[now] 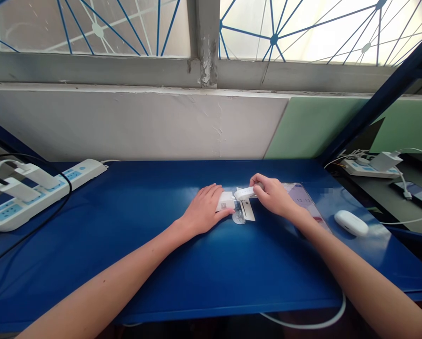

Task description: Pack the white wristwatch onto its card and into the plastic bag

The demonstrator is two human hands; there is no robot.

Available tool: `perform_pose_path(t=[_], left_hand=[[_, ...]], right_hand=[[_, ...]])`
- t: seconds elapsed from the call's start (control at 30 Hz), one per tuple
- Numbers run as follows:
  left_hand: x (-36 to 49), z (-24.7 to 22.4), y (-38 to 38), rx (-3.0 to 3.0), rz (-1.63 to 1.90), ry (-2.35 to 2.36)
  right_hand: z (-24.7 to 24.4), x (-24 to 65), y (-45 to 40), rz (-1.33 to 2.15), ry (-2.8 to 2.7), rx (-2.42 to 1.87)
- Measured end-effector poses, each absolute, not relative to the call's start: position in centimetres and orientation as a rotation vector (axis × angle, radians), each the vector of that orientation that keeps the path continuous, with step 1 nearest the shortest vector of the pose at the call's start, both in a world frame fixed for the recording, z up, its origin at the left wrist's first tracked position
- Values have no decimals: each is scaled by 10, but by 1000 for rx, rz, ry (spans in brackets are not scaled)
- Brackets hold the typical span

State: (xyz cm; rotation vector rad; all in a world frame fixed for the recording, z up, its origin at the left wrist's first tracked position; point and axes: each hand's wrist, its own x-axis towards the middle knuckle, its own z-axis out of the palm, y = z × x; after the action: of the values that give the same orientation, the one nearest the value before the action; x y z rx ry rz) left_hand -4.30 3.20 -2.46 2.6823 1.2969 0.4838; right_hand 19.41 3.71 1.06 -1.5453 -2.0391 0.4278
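Note:
My left hand [205, 207] lies over a small white box [226, 200] with a dark square code on it, thumb along its near edge and fingers over its far side. My right hand [269, 190] pinches a white looped strip [245, 193] with small print, just right of the box. What the strip belongs to is too small to tell. Clear plastic [238, 216] bulges out below the box's right end. A flat white card [248, 210] with a small dark mark lies under the strip, between my hands.
A phone with a lit screen [300, 197] lies partly behind my right hand and forearm. Right of it sits a white rounded case [351, 223]. A power strip [60, 186] with chargers and a black cable [67, 193] is at left. Blue bars slope up at both sides.

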Motion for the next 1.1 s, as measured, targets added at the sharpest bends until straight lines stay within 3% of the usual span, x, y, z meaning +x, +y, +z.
perform_pose_path(t=[0.13,0.37,0.7,0.9,1.1], left_hand=[[-42,-24,31,2701,490,1310],[-42,-26,31,2714,522,1329],[-42,-25,31,2741,564,1252],[-41,-24,30,2728,521,1290],[-42,-25,30,2717,488,1300]], right_hand=[[13,197,38,423,-2111,-1593],[14,199,41,748,-2038,-1477],[8,182,27,544,-2123,-1481],[3,186,28,245,-2290,-1408],[16,202,34,377,-2451,-1149]])
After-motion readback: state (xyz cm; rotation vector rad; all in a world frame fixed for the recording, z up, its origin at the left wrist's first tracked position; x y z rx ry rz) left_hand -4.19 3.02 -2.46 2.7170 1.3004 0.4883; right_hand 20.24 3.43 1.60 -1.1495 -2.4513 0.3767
